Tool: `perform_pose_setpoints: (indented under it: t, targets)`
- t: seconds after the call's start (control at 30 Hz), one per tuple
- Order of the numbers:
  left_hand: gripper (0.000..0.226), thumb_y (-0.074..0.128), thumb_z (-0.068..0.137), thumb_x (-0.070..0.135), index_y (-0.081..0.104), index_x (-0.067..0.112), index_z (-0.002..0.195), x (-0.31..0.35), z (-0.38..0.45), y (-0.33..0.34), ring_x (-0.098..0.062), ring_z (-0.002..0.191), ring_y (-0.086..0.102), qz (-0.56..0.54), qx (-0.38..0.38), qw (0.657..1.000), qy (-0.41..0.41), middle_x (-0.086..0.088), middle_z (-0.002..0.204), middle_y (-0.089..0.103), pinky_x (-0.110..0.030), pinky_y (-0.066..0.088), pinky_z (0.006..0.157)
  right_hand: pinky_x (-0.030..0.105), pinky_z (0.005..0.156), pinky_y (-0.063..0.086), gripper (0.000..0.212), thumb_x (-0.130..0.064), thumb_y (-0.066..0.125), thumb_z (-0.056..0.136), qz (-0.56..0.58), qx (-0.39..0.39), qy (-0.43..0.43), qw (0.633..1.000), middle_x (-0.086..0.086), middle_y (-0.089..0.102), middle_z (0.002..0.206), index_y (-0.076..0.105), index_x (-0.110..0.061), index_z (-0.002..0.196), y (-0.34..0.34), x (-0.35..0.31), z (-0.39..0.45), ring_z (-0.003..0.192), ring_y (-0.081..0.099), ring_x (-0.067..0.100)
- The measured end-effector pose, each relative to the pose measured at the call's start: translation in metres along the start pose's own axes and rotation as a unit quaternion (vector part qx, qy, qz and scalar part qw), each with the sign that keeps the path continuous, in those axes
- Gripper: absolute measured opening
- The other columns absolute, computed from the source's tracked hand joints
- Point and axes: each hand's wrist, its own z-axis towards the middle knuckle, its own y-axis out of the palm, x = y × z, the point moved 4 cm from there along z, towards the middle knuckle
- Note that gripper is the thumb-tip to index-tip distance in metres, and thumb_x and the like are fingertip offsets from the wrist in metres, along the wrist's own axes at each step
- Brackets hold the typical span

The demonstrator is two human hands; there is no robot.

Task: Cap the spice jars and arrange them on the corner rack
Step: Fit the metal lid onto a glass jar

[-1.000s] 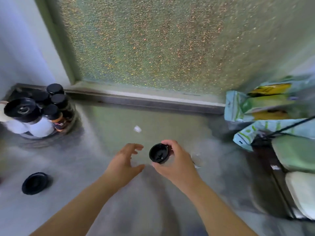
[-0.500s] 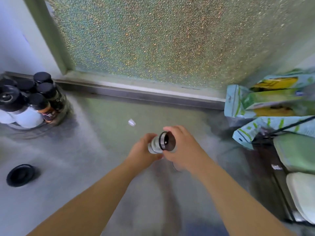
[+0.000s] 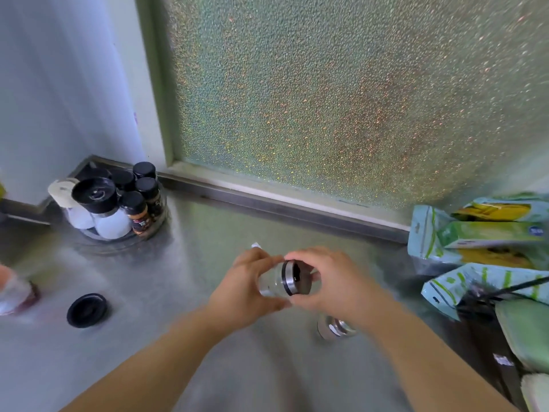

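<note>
1. Two hands meet over the middle of the steel counter (image 3: pixel 166 292). The left hand (image 3: pixel 243 288) wraps its fingers round the body of one clear spice jar (image 3: pixel 271 282), which lies tilted on its side in the air.
2. The right hand (image 3: pixel 332 281) curls thumb and fingers round one cap (image 3: pixel 294 278), black with a silver band, which sits at the mouth of that jar; whether it is fully seated cannot be told.
3. One more jar (image 3: pixel 335 328), clear with a metal collar, stands on the counter just below the right wrist, partly hidden by the forearm; whether it has a cap cannot be told.
4. One loose black lid (image 3: pixel 86 310) lies flat on the counter at the left, well apart from the hands.
5. In the back left corner stands one round rack (image 3: pixel 124 237) with a clear wall. It holds at least six containers: two white-bodied shakers, one with a large black top (image 3: pixel 95 194) and one with a cream top (image 3: pixel 61 188), and four small black-capped jars (image 3: pixel 133 203). They stand upright and packed close together.
6. One blurred container (image 3: pixel 15 292), white with a red base, sits at the far left edge.
7. One small white scrap (image 3: pixel 255 244) lies just behind the left hand.
8. At the right edge several green and yellow packets (image 3: pixel 487 233) are piled against the wall, with two pale pads (image 3: pixel 525 334) beside them.
</note>
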Motion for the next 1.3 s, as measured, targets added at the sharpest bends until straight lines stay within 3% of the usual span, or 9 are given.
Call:
perform_pose_setpoints:
  t: [0.13, 0.23, 0.43, 0.57, 0.7, 0.83, 1.0, 1.17, 1.3]
  targets:
    - [0.067, 0.08, 0.054, 0.038, 0.058, 0.029, 0.118, 0.015, -0.01, -0.017, -0.007, 0.089, 0.045, 0.048, 0.034, 0.997, 0.048, 0.002, 0.094, 0.051, -0.001, 0.03, 0.078, 0.026, 0.065, 0.048, 0.029, -0.038, 0.073, 0.062, -0.011, -0.003, -0.004, 1.0, -0.007, 0.06, 0.075, 0.062, -0.027, 0.087, -0.009, -0.017, 0.0, 0.069, 0.055, 0.006]
    - [0.069, 0.08, 0.056, 0.038, 0.058, 0.021, 0.119, 0.023, -0.016, -0.027, -0.009, 0.092, 0.042, 0.092, 0.075, 0.991, 0.063, 0.002, 0.095, 0.051, -0.007, 0.028, 0.079, 0.026, 0.052, 0.037, 0.037, -0.053, 0.064, 0.065, -0.018, 0.01, 0.036, 0.999, -0.004, 0.055, 0.058, 0.052, -0.019, 0.067, -0.013, -0.026, 0.001, 0.051, 0.048, 0.008]
    - [0.069, 0.075, 0.053, 0.042, 0.059, 0.021, 0.117, 0.022, -0.024, -0.046, -0.012, 0.088, 0.042, 0.1, 0.093, 0.99, 0.043, 0.003, 0.092, 0.05, -0.005, 0.03, 0.076, 0.034, 0.071, 0.059, 0.089, -0.084, 0.043, 0.062, 0.147, -0.093, 0.182, 0.968, 0.011, 0.073, 0.067, 0.06, -0.003, 0.096, 0.003, -0.035, 0.006, 0.06, 0.071, 0.023]
    - [0.068, 0.076, 0.054, 0.043, 0.058, 0.026, 0.118, 0.019, -0.03, -0.057, -0.011, 0.089, 0.045, 0.08, 0.099, 0.992, 0.015, 0.002, 0.092, 0.05, -0.004, 0.031, 0.075, 0.029, 0.096, 0.047, 0.082, -0.066, 0.068, 0.061, 0.02, -0.106, 0.012, 0.994, -0.018, 0.051, 0.129, 0.037, -0.044, 0.133, -0.012, -0.057, 0.005, 0.107, 0.059, 0.004]
    - [0.069, 0.078, 0.053, 0.041, 0.058, 0.028, 0.117, 0.021, -0.035, -0.061, -0.011, 0.088, 0.044, 0.081, 0.124, 0.989, 0.011, 0.009, 0.088, 0.046, -0.006, 0.032, 0.073, 0.028, 0.079, 0.053, 0.034, -0.051, 0.065, 0.076, -0.004, -0.035, -0.038, 0.999, -0.011, 0.067, 0.1, 0.057, -0.036, 0.105, -0.013, -0.069, 0.007, 0.084, 0.065, 0.005]
    - [0.067, 0.084, 0.054, 0.033, 0.059, 0.025, 0.116, 0.023, -0.039, -0.062, -0.012, 0.085, 0.042, 0.09, 0.139, 0.986, 0.019, 0.022, 0.084, 0.036, -0.007, 0.031, 0.072, 0.027, 0.065, 0.053, 0.053, -0.069, 0.041, 0.08, 0.015, -0.024, 0.055, 0.998, 0.003, 0.071, 0.06, 0.058, -0.02, 0.081, -0.003, -0.068, 0.015, 0.054, 0.067, 0.011]
    - [0.067, 0.081, 0.053, 0.039, 0.06, 0.027, 0.115, 0.018, -0.04, -0.077, -0.011, 0.087, 0.045, 0.08, 0.151, 0.985, 0.002, 0.011, 0.086, 0.046, -0.006, 0.032, 0.073, 0.023, 0.09, 0.043, 0.064, -0.057, 0.067, 0.071, 0.011, -0.088, -0.028, 0.996, -0.018, 0.054, 0.122, 0.041, -0.044, 0.129, -0.008, -0.075, 0.017, 0.104, 0.059, 0.004]
    - [0.067, 0.084, 0.055, 0.031, 0.059, 0.025, 0.116, 0.022, -0.04, -0.082, -0.012, 0.093, 0.045, 0.096, 0.154, 0.983, 0.002, 0.005, 0.092, 0.051, -0.006, 0.031, 0.077, 0.026, 0.064, 0.049, 0.035, -0.056, 0.06, 0.076, 0.01, -0.001, -0.021, 1.0, -0.008, 0.069, 0.076, 0.059, -0.024, 0.092, -0.006, -0.084, 0.017, 0.064, 0.065, 0.004]
    - [0.067, 0.084, 0.056, 0.032, 0.057, 0.027, 0.118, 0.025, -0.038, -0.083, -0.012, 0.094, 0.045, 0.097, 0.143, 0.985, 0.0, 0.008, 0.092, 0.048, -0.012, 0.033, 0.077, 0.036, 0.074, 0.057, 0.07, -0.079, 0.038, 0.07, 0.017, -0.025, 0.039, 0.999, 0.002, 0.074, 0.074, 0.062, -0.015, 0.084, -0.003, -0.072, 0.02, 0.063, 0.069, 0.01]
